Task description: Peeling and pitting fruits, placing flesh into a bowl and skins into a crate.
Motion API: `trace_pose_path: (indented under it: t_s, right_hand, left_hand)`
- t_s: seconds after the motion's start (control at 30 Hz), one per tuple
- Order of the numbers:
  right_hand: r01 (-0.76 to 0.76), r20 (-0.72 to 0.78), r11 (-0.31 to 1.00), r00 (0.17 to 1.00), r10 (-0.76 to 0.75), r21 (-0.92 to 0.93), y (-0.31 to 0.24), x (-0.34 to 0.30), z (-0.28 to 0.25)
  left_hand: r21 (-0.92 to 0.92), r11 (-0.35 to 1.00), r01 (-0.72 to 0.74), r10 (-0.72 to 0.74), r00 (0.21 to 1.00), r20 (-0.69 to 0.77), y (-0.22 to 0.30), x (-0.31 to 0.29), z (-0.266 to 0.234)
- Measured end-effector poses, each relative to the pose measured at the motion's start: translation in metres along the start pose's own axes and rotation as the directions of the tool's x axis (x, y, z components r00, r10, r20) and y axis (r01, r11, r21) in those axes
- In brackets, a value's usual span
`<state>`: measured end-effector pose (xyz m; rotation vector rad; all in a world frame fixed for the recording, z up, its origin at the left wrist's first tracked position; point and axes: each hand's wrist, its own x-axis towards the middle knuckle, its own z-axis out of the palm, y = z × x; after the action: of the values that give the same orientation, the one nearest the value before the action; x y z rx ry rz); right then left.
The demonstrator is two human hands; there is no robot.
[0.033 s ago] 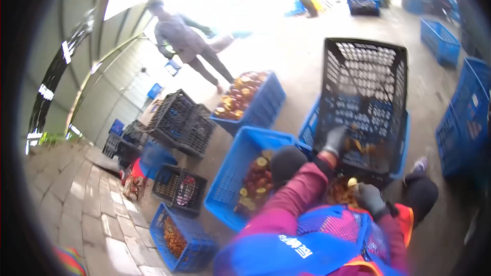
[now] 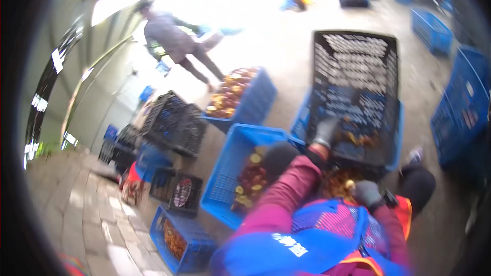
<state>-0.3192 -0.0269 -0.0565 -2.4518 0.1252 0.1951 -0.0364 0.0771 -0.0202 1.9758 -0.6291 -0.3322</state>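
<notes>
The black crate (image 2: 356, 84) is showing dull, openwork plastic. The near blue crate (image 2: 217, 189) is looking like smooth plastic with a soft sheen, and the reddish-brown pieces (image 2: 250, 179) inside are appearing smooth-skinned. The left grip (image 2: 326, 132) and the right grip (image 2: 367, 193) are wearing matt grey gloves (image 2: 323, 135), seemingly cloth. The maroon sleeve (image 2: 302, 174) is creasing like soft fabric. The floor (image 2: 419, 92) is resembling matt concrete, the paving (image 2: 76, 214) is looking rough, and the ribbed wall (image 2: 110, 107) is resembling sheet metal.
</notes>
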Motion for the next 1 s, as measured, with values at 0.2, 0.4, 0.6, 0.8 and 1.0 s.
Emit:
trace_pose_path:
  t_s: [0.2, 0.4, 0.6, 0.8, 1.0]
  right_hand:
    - [-0.098, -0.130, 0.992, 0.986, 0.109, 0.086, 0.018, 0.015, -0.004]
    - [-0.175, 0.058, 0.984, 0.983, 0.177, -0.047, 0.045, 0.026, -0.001]
    - [-0.249, 0.134, 0.965, 0.957, 0.258, -0.083, 0.081, 0.047, 0.022]
    - [-0.128, -0.183, 0.992, 0.975, 0.128, 0.012, 0.049, 0.078, -0.010]
    - [-0.294, 0.220, 0.927, 0.913, 0.345, -0.233, 0.060, 0.073, 0.016]
  left_hand:
    - [0.510, 0.849, -0.137, 0.078, 0.988, 0.137, -0.077, 0.076, 0.023]
    - [0.536, 0.836, 0.114, -0.270, 0.937, 0.222, -0.135, 0.149, 0.125]
    - [0.773, 0.600, 0.206, -0.503, 0.849, 0.163, -0.159, 0.164, 0.194]
    - [0.530, 0.819, 0.218, -0.377, 0.901, 0.212, -0.140, 0.181, 0.145]
    - [-0.682, 0.638, 0.358, -0.136, 0.924, 0.357, -0.062, 0.125, 0.077]
